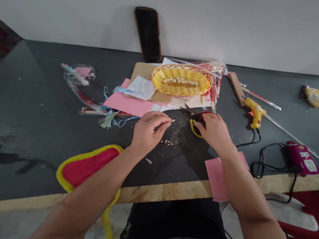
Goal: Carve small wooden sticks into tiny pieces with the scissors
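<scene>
My left hand [150, 131] is closed in a pinch on a short, pale wooden stick [172, 120], whose tip shows past the fingertips. To its right, my right hand [213, 131] has its fingers on the handles of a pair of scissors [190, 112], one handle red and the other yellow. The blades are spread apart and point up and left, with nothing visible between them. Small cut pieces [168, 142] and fine crumbs lie on the dark table between my hands. Beyond them stands a yellow woven basket [180, 90] with a row of small pale pieces inside.
A phone [147, 33] leans on the wall. Pink paper [128, 103], tassels [108, 119] and bagged sticks [216, 88] surround the basket. Rightward lie a yellow glue gun [256, 112] and a corded purple power strip [303, 159]. A yellow-edged red shape [90, 165] lies near my left forearm.
</scene>
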{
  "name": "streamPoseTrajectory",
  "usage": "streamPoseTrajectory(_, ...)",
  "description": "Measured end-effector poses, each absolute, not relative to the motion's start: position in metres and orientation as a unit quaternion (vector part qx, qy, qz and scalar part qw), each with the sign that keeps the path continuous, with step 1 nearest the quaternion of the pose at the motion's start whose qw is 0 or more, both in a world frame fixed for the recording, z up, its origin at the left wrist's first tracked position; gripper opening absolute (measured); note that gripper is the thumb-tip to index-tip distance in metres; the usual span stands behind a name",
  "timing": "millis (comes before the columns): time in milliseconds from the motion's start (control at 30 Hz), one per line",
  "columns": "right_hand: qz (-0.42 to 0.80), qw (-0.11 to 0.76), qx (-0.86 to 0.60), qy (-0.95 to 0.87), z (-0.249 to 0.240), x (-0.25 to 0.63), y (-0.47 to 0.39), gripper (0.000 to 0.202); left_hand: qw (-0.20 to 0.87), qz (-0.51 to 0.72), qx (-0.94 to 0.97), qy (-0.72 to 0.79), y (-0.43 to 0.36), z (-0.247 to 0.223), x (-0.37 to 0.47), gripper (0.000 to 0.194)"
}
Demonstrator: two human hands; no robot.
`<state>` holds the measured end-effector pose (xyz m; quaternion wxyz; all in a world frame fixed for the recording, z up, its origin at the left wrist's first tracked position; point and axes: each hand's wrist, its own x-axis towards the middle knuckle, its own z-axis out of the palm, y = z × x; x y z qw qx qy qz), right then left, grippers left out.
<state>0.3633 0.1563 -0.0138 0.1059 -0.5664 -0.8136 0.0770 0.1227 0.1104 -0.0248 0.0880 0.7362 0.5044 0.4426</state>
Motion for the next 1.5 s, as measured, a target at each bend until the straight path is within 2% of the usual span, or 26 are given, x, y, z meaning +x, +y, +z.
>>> streamPoseTrajectory(67,0.096,0.166,-0.573,-0.797,-0.01,0.362,0.155,0.024,0.086,0.443,0.74,0.499,0.11,-0.024,0.123,0.012)
streamPoseTrajectory(133,0.14,0.262,-0.549,-0.781,-0.007,0.358,0.152,0.024,0.077,0.442,0.747,0.491,0.109,-0.024,0.124,0.012)
streamPoseTrajectory(233,0.306,0.353,-0.477,-0.744,-0.008,0.347,0.142,0.029,0.06,0.439,0.76,0.475,0.107,-0.024,0.127,0.01)
streamPoseTrajectory(333,0.464,0.343,-0.429,-0.695,-0.012,0.334,0.133,0.047,0.043,0.423,0.778,0.463,0.106,-0.023,0.128,0.009)
streamPoseTrajectory(467,0.542,0.316,-0.401,-0.668,-0.015,0.326,0.128,0.058,-0.001,0.397,0.806,0.44,0.106,-0.022,0.127,0.01)
streamPoseTrajectory(667,0.559,0.29,-0.392,-0.671,-0.014,0.325,0.126,0.052,-0.026,0.369,0.823,0.431,0.106,-0.025,0.127,0.016)
streamPoseTrajectory(867,0.596,0.312,-0.378,-0.636,-0.017,0.321,0.124,0.046,-0.067,0.372,0.823,0.423,0.105,-0.024,0.13,0.016)
streamPoseTrajectory(1133,0.623,0.349,-0.334,-0.615,-0.017,0.32,0.122,0.047,-0.02,0.394,0.809,0.435,0.102,-0.023,0.13,0.019)
streamPoseTrajectory(1333,0.569,0.349,-0.381,-0.64,-0.016,0.321,0.125,0.043,-0.005,0.377,0.804,0.461,0.105,-0.024,0.129,0.013)
streamPoseTrajectory(1500,0.651,0.36,-0.361,-0.562,-0.019,0.322,0.128,0.046,-0.024,0.384,0.806,0.45,0.105,-0.024,0.127,0.018)
